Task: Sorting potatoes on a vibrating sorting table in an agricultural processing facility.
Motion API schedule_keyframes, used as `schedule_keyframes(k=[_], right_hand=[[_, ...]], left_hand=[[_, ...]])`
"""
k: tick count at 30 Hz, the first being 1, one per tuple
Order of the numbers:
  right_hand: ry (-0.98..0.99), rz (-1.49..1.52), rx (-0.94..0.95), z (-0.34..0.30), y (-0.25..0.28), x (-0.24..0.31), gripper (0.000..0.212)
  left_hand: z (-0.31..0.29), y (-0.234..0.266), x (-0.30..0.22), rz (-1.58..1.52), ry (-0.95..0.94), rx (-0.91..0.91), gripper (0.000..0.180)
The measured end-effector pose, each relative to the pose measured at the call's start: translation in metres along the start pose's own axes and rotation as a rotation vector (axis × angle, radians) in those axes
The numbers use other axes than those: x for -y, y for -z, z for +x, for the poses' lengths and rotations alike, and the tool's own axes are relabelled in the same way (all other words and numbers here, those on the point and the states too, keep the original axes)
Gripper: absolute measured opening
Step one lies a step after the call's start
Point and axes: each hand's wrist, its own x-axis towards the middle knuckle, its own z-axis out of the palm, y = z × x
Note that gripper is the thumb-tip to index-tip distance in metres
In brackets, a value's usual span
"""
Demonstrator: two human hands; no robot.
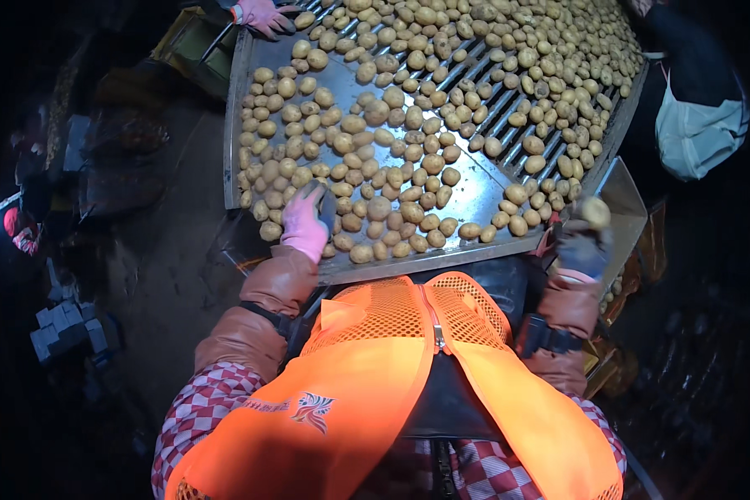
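Note:
A layer of potatoes covers much of a metal sorting table. At its near left, my left hand, in a pink glove with a grey palm, reaches in among the potatoes. Its fingers look loosely apart, partly hidden, with no potato clearly gripped. Beyond the table's right corner, my right hand is blurred in a dark-palmed glove. A single potato sits at its fingertips, above a metal chute on the table's right side.
Dark sloping bars with more potatoes lie at the far side. Another person's pink-gloved hand rests at the far left corner. A second person's dark sleeve and a pale cloth bag are at the far right. Pale blocks stand at left.

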Motion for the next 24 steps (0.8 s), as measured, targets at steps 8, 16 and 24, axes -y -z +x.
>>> schedule_keyframes(k=[8, 16, 24], right_hand=[[0.092, -0.430, -0.089, -0.004, -0.019, -0.050, 0.067], [-0.373, -1.175, -0.137, 0.019, -0.015, -0.092, 0.046], [-0.415, -1.992, 0.484, 0.006, -0.001, -0.203, 0.046]], left_hand=[[0.023, -0.018, -0.107, 0.154, -0.625, 0.326, 0.050], [0.008, 0.023, -0.008, 0.183, -0.198, 0.255, 0.037], [0.124, -0.005, -0.086, 0.110, -0.231, 0.078, 0.048]])
